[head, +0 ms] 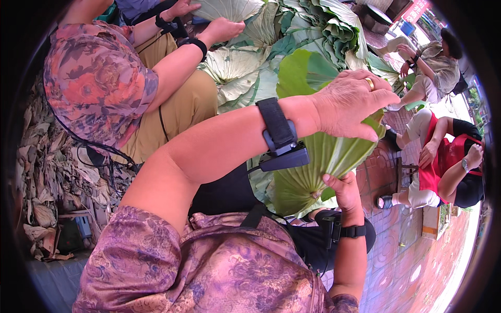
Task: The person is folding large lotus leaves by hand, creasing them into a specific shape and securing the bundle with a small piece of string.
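Observation:
A large green lotus leaf (299, 184), folded with its ribs showing, stands before me. My right hand (344, 189) grips its lower right edge, thumb lying on the ribbed face. My left hand (354, 103) reaches across its upper part, back upward; thumb and index finger are spread with no grip seen between them. The other fingertips are hidden, and a ring is on one finger. Behind the leaf lies a broad pile of lotus leaves (238, 64), some pale and dry, with a stack of darker green leaves (340, 35) at its far side.
At the left sits a co-worker (101, 78), hands at a pale leaf, close to my left arm. Dry leaf scraps (51, 168) are heaped behind. Two more people sit at the right, beside the paved floor (391, 231). Black straps and cables are on my wrists.

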The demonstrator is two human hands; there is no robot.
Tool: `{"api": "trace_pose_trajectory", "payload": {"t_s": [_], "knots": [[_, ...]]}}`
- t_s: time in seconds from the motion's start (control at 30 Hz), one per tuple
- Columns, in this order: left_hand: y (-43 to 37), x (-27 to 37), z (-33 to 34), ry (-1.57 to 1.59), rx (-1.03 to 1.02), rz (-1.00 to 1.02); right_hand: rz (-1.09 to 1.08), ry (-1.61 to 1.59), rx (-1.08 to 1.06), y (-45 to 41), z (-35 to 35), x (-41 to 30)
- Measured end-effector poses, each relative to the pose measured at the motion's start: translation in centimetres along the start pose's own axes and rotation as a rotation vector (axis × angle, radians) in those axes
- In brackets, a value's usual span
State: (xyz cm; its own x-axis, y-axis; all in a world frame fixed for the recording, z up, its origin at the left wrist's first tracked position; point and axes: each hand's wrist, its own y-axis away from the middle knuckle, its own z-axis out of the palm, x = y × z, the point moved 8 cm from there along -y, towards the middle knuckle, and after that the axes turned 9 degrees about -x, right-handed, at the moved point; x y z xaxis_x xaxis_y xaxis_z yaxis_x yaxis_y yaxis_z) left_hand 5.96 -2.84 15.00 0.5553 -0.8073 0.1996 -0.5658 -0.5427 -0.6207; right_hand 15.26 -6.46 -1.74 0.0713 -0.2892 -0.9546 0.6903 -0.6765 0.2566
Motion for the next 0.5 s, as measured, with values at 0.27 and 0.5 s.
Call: {"api": "trace_pose_trajectory", "payload": {"t_s": [0.27, 0.5], "knots": [[16.8, -9.1, 2.5, 0.633, 0.340, -1.088, -0.325, -0.441, 0.280, 2.7, -6.1, -0.6], [26.5, -5.9, 9.0, 1.113, 0.285, -1.576, -0.237, -0.639, 0.591, 3.0, -7.6, 0.7]]}}
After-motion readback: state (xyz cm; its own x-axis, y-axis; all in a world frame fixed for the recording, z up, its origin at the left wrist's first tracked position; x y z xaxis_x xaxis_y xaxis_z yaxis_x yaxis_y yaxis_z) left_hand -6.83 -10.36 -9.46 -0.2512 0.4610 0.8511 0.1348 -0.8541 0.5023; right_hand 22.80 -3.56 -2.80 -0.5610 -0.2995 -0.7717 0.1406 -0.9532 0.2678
